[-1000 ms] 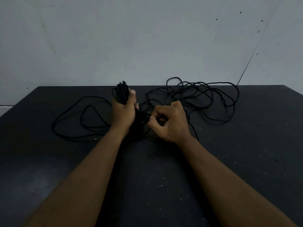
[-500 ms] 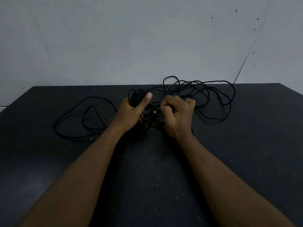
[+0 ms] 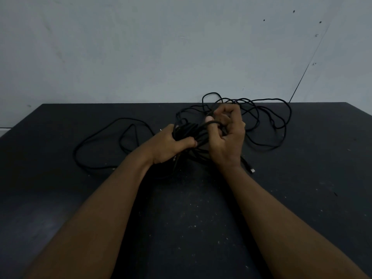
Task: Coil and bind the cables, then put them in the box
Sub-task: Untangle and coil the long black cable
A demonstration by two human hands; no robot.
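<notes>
Two bare forearms reach in from the bottom of the frame across a dark table (image 3: 181, 228) flecked with pale specks. Just right of the right wrist a cable end with a small light-tipped plug (image 3: 252, 170) lies on the surface. At mid-table the hands meet over a black cable. The left hand (image 3: 169, 146) has its fingers and thumb curled round a bundle of coiled turns (image 3: 187, 130), gripping it just above the tabletop. Touching that bundle from the right, the right hand (image 3: 229, 141) is raised a little higher, fingers bent, with a single strand looped over one finger; how tightly it pinches the strand cannot be told in the dim light. To the left of the hands a loose loop (image 3: 120, 119) of the same black cable sprawls flat on the table. Behind and to the right of the right hand an uncoiled tangle (image 3: 261, 109) spreads toward the table's far edge, some loops rising against the plain grey wall (image 3: 161, 47) that closes the background, marked by a few dark spots and a thin slanting line at upper right
</notes>
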